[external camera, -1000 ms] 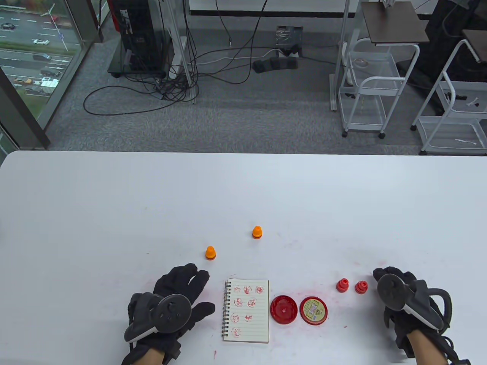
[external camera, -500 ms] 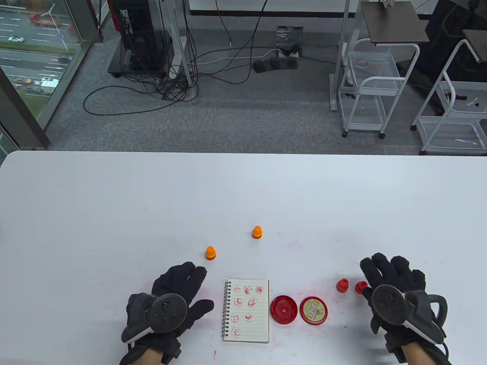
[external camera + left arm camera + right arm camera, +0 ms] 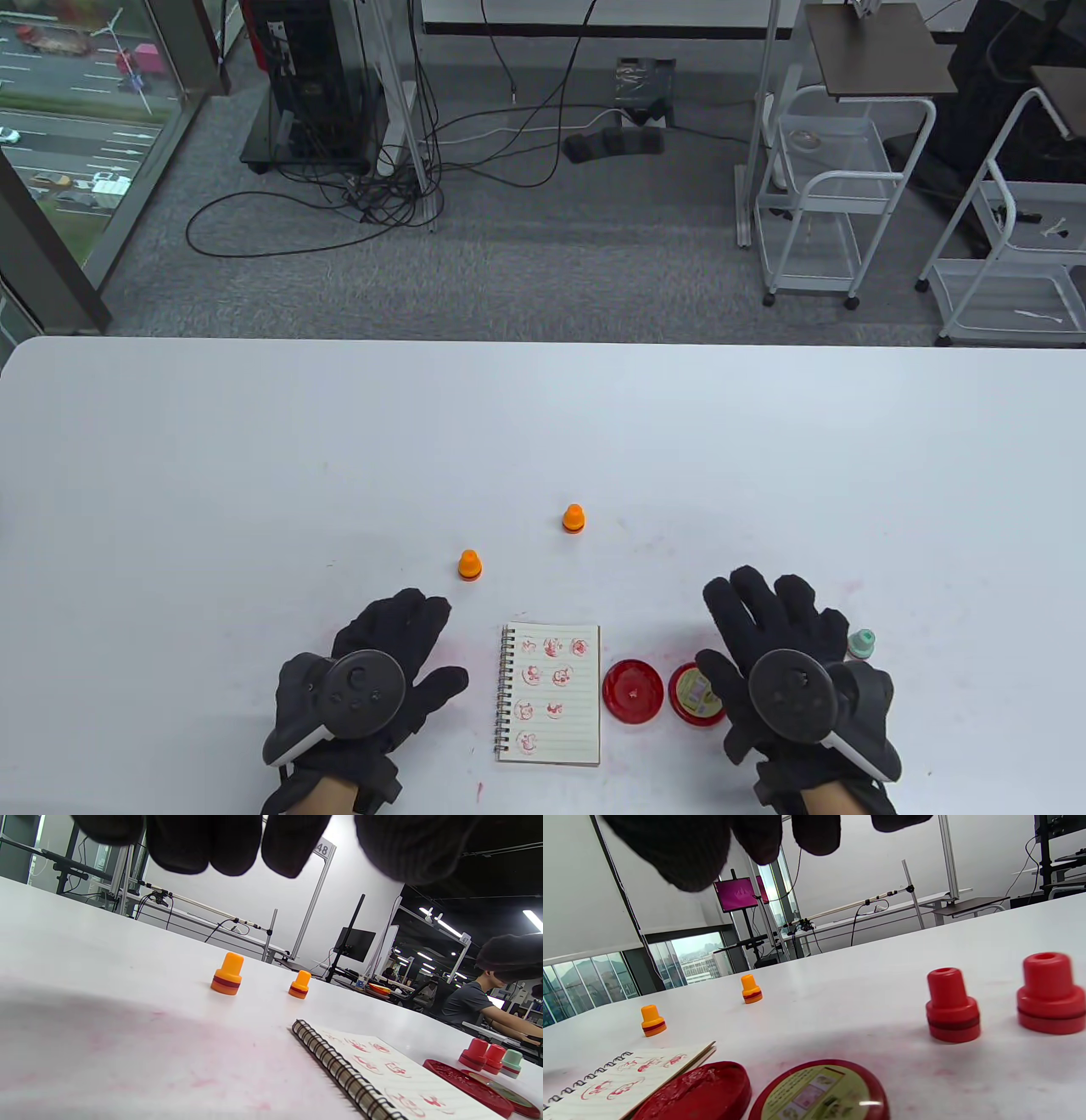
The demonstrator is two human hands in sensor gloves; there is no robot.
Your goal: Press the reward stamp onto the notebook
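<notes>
The spiral notebook [image 3: 550, 694] lies open with several red prints on its page. My left hand [image 3: 399, 666] rests open on the table left of it, holding nothing. My right hand [image 3: 764, 645] is open with fingers spread, hovering over two red stamps [image 3: 952, 1005] [image 3: 1050, 995], which it hides in the table view. It holds nothing. Its thumb covers part of the ink pad lid [image 3: 696, 692]. The open red ink pad [image 3: 632, 690] sits right of the notebook. A green stamp [image 3: 861, 645] stands just right of my right hand.
Two orange stamps [image 3: 468, 564] [image 3: 573, 518] stand beyond the notebook. Faint red ink smears mark the white table [image 3: 543, 424] around the hands. The table's far edge drops to a floor with cables and carts.
My right hand has moved left, from right of the red stamps to above them, and its fingers have spread. The green stamp has come into sight. My left hand has hardly moved.
</notes>
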